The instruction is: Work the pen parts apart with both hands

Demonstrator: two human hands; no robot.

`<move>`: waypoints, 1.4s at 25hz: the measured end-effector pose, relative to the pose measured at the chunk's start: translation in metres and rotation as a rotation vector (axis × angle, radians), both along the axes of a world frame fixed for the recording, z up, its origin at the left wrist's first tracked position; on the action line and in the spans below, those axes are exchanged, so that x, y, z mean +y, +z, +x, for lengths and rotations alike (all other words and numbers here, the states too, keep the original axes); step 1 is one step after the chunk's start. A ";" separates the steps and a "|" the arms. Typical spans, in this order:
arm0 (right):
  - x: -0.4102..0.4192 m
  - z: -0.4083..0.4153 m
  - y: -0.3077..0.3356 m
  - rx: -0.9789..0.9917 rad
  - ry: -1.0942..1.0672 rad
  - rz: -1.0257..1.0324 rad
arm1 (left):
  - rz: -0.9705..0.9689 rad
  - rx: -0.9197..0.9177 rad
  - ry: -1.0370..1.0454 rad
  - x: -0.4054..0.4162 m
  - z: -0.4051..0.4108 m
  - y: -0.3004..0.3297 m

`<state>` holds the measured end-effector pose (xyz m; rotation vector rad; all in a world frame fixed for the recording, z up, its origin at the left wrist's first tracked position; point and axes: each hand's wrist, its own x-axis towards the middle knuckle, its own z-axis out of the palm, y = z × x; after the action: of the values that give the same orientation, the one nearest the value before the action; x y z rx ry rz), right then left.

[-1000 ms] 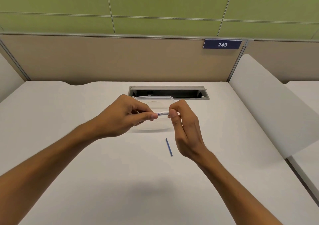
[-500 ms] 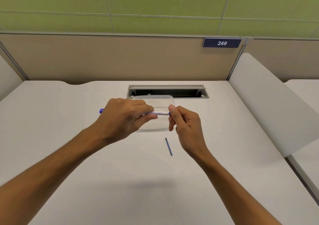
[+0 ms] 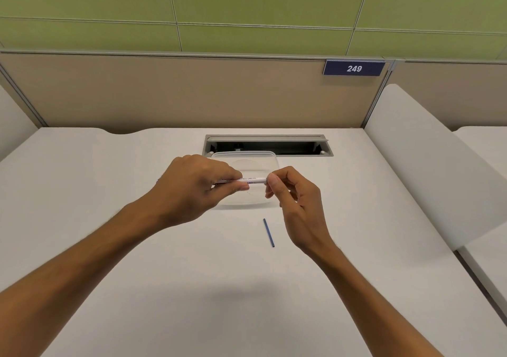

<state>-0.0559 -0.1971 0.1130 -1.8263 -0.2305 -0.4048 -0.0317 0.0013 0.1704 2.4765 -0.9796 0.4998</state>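
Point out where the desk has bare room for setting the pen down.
Bare white desk lies left of the left hand, and between the thin blue refill and the near edge. It is crowded around the clear plastic container, where both hands hold the white pen.

White pen [image 3: 251, 181], blue refill [image 3: 269, 232]

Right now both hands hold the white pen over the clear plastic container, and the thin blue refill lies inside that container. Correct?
Not quite. The head view shows the thin blue refill lying on the bare white desk, nearer the person than the clear plastic container, not inside it. The rest holds: the left hand and right hand hold the white pen over the container.
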 end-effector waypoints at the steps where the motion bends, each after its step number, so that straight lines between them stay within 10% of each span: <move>1: 0.001 0.001 0.001 0.023 -0.010 0.033 | 0.038 -0.054 0.000 0.000 -0.001 0.000; 8: -0.001 0.001 0.006 0.101 0.027 0.028 | 0.125 -0.112 -0.024 0.000 -0.001 0.001; 15: -0.001 -0.004 0.004 -0.102 0.046 -0.127 | -0.245 0.520 -0.091 0.007 0.005 0.000; 24: 0.004 -0.001 0.004 0.082 0.029 -0.004 | 0.112 -0.076 -0.016 0.004 -0.005 0.003; 35: 0.001 -0.004 0.008 -0.101 0.028 -0.110 | -0.165 0.420 -0.060 0.011 0.001 0.005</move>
<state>-0.0598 -0.1963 0.1210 -1.9106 -0.3533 -0.4728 -0.0312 0.0123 0.1750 2.2654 -0.8024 0.0309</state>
